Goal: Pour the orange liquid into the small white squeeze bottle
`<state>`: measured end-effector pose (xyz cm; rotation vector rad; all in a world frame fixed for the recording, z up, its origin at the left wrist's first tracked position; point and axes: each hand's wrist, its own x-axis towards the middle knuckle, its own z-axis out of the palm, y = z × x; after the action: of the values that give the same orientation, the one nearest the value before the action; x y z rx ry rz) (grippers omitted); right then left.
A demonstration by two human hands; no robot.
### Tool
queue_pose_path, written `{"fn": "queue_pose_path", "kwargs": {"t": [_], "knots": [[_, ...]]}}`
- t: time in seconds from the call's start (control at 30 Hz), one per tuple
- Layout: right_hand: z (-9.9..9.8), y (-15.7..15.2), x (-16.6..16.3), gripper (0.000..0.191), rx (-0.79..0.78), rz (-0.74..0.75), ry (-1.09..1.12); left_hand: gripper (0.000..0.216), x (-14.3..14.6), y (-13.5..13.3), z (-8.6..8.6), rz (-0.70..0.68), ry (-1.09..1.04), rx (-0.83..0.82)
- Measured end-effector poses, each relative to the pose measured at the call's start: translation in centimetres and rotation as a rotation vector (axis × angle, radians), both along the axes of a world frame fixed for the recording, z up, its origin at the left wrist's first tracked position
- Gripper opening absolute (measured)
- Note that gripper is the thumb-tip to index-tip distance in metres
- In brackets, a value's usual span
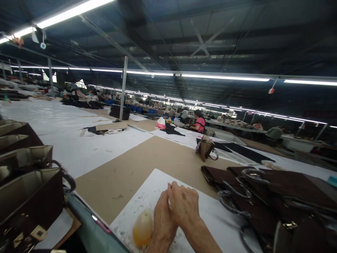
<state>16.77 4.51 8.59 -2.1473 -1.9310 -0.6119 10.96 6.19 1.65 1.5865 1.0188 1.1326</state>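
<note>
The right hand (184,205) overlaps the left hand (163,221), hiding the palms between them. The stacked dark brown leather bags (276,211) run off the frame edge; distant seated workers (198,123) are too small to tell.
</note>
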Motion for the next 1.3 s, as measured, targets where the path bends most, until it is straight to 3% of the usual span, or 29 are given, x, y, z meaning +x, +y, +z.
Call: {"fn": "queue_pose_path", "kwargs": {"t": [0.23,0.47,0.63,0.93,1.03,1.13,1.3], "knots": [[-0.7,0.7,1.6,0.028,-0.011,0.129,-0.122,0.027,0.7,-0.3,0.6,0.161,0.004,0.067],[-0.5,0.9,3.0,0.023,-0.023,0.301,-0.157,0.02,0.8,-0.2,1.0,0.159,0.033,0.029],[-0.3,1.2,4.3,0.019,-0.011,0.441,-0.197,0.017,0.5,0.4,0.8,-0.001,0.045,0.002],[-1.4,0.6,6.1,0.012,0.018,0.602,-0.252,0.025,-0.2,1.1,0.8,-0.351,-0.035,0.112],[-1.5,0.3,6.4,0.009,0.017,0.674,-0.304,0.03,-0.3,0.9,1.3,-0.358,-0.068,0.094],[-1.3,0.1,6.6,0.006,-0.006,0.646,-0.27,0.032,-0.5,0.7,1.7,-0.346,-0.094,0.07],[-0.1,-0.8,6.6,0.021,-0.122,0.585,-0.144,0.028,-0.6,0.5,1.5,-0.284,-0.037,0.058]]}}
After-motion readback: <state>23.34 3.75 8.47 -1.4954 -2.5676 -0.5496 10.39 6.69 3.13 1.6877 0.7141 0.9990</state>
